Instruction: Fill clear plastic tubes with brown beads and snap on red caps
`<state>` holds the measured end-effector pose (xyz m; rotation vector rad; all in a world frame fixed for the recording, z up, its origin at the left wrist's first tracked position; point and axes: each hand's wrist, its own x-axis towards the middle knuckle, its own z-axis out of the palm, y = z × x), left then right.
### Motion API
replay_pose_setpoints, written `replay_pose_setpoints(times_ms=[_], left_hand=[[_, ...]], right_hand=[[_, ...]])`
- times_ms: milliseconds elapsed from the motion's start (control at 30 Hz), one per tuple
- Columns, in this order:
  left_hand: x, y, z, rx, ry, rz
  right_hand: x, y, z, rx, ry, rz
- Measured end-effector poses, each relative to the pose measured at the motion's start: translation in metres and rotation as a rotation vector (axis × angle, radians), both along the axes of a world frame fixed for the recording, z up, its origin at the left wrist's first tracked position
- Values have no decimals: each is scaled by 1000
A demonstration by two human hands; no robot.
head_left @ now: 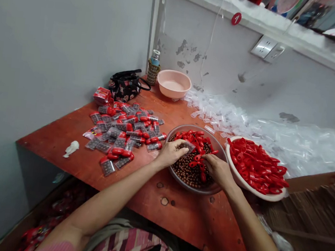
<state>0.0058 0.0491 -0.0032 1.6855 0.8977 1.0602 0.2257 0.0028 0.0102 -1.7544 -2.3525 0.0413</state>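
My left hand pinches a small clear plastic case with dark beads in it, over the left part of a grey bowl. Brown beads fill the bowl, and loose red caps lie on top of them. My right hand is inside the bowl's right side, its fingers closed on a red cap; the fingertips are partly hidden among other caps. To the left lies a pile of filled cases with red caps.
A white basin of red caps stands at the right. Behind it heap empty clear cases along the wall. A pink basin, a bottle in a woven holder, a dark handbag and crumpled tissue are on the red table.
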Motion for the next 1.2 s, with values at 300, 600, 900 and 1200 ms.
replay_pose_setpoints(times_ms=[300, 600, 900, 1200], left_hand=[[0, -4, 1, 62, 91, 11], [0, -6, 7, 127, 45, -64], [2, -8, 0, 158, 14, -113], [1, -13, -10, 234, 93, -120]], right_hand=[[-7, 34, -14, -18, -421, 230], [3, 25, -2, 39, 122, 5], [-33, 2, 30, 137, 369, 182], [-44, -8, 32, 75, 15, 208]])
